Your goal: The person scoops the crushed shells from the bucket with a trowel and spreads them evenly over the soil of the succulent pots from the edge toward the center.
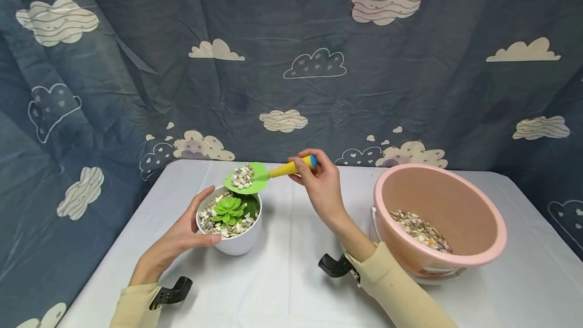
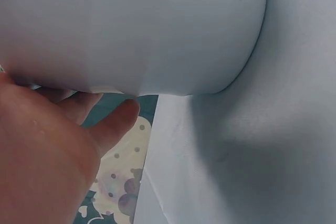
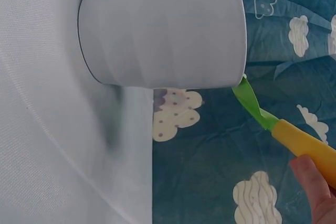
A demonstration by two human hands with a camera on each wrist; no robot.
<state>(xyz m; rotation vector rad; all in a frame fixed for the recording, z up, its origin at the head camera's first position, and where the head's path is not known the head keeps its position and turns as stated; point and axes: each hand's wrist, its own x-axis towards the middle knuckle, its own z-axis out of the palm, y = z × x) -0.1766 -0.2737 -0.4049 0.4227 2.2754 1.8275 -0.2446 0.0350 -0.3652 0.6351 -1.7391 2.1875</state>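
My left hand (image 1: 179, 234) holds a white flower pot (image 1: 239, 244), thumb on the near side and fingers round the left. In the pot sit a green succulent (image 1: 227, 210) and many small pebbles (image 1: 209, 216); a dark green patch shows at the right. My right hand (image 1: 322, 186) grips the yellow handle of a toy trowel (image 1: 261, 178), whose green blade carries a heap of pebbles (image 1: 242, 176) above the pot's far rim. In the right wrist view, the trowel (image 3: 296, 140) overlaps the rim of the pot (image 3: 168, 30). The left wrist view has the pot's side (image 2: 136, 30) beside my fingers.
At the right a pink bucket (image 1: 498, 237) stands with pebbles (image 1: 421, 232) at its bottom and a white handle on its side. A white cloth (image 1: 291, 277) covers the table. Behind it hangs a dark blue curtain (image 1: 282, 24) with clouds.
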